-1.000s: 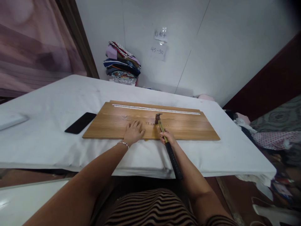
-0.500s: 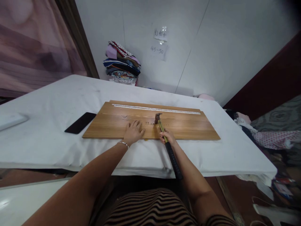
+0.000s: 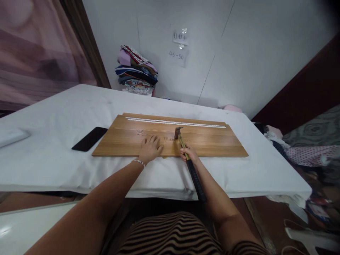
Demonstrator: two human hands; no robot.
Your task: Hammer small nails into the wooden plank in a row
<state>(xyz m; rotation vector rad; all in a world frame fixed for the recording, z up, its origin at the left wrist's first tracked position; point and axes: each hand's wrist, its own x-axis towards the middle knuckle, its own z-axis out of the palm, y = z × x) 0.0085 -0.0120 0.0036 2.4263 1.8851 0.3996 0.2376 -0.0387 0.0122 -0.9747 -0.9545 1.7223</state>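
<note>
My right hand (image 3: 189,153) is closed around the yellow part of a claw hammer's handle (image 3: 195,180). The hammer's brown head (image 3: 177,133) is over the middle of a wooden board (image 3: 212,141), beside a short row of small nails (image 3: 168,139) standing in the wood. Whether the head touches a nail I cannot tell. Flat on the board, left of that row, rests my left hand (image 3: 150,148) with its fingers spread and nothing in it. Several loose nails (image 3: 140,132) lie on the board just beyond its fingertips.
Two white strips (image 3: 175,123) run along the board's far edge. A black phone-like slab (image 3: 89,139) lies left of the board on the white-covered table (image 3: 53,117). Folded cloth (image 3: 138,71) is stacked against the back wall, where paper notes (image 3: 179,46) hang.
The view has shifted very slightly. Both hands and the hammer stay in practically the same place on the board.
</note>
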